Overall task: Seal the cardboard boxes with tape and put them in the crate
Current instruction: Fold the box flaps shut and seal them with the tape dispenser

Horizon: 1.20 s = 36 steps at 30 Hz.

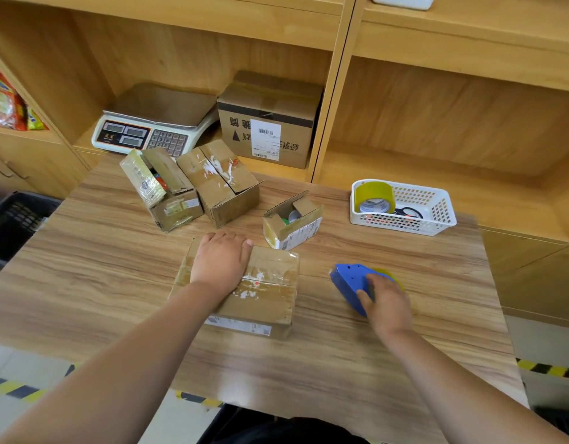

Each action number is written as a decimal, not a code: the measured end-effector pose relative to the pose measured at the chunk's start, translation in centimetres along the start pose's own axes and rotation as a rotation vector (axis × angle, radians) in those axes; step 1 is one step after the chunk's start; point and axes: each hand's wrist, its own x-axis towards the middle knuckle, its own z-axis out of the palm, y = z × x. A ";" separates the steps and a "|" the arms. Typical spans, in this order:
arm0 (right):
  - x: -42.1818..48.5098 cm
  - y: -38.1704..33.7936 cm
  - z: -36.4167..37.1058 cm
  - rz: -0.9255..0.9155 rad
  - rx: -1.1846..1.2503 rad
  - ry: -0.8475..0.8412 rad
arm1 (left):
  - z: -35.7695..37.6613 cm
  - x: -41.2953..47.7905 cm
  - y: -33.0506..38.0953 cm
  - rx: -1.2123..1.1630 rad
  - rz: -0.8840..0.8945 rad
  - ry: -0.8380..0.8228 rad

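A flat cardboard box [264, 296] with closed flaps lies on the wooden table in front of me. My left hand [220, 259] rests flat on its top, fingers straight. To its right my right hand [388, 304] grips a blue tape dispenser [352, 282] that lies on the table. Three more cardboard boxes stand behind: a small open one [292, 221], a closed one with torn tape [220, 184], and one with raised flaps [168, 193]. A dark crate [15, 219] sits beyond the table's left edge.
A white basket [436, 206] holding a yellow tape roll [374, 197] stands at the table's back right. On the shelf behind are a weighing scale [155, 123] and a large labelled carton [270, 120]. Snack packets [4, 100] fill the far-left shelf.
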 end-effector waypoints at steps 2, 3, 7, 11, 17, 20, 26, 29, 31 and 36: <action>-0.3 0.8 0.1 -0.013 -0.100 -0.052 | 0.0 -0.1 0.2 -0.057 -0.012 0.041; -0.5 1.1 0.2 -0.030 -0.158 -0.077 | -0.1 -0.1 0.2 -0.085 -0.022 0.070; -0.9 2.1 0.7 -0.065 -0.265 -0.155 | -0.6 -0.6 0.4 -0.029 -0.018 0.165; -0.1 3.2 0.8 -0.096 -0.297 -0.164 | -0.9 -1.4 0.9 0.015 -0.011 0.192; 1.4 4.5 0.3 -0.146 -0.330 -0.181 | -1.2 -3.3 3.7 -0.041 -0.022 0.244; 2.3 4.6 -0.7 -0.170 -0.257 -0.126 | -1.5 -4.0 5.4 -0.082 -0.028 0.250; 2.7 4.8 -3.3 -0.244 -0.025 -0.194 | -2.0 -5.0 8.6 -0.157 -0.030 0.277; 1.9 4.2 -5.0 -0.311 -0.056 -0.214 | -2.3 -5.5 9.4 -0.204 -0.048 0.233; 1.5 4.0 -5.9 -0.404 -0.079 -0.198 | -2.6 -5.7 9.7 -0.222 -0.059 0.191; 1.7 3.4 -7.7 -0.592 -0.190 -0.143 | -3.1 -6.0 9.6 -0.248 -0.055 0.131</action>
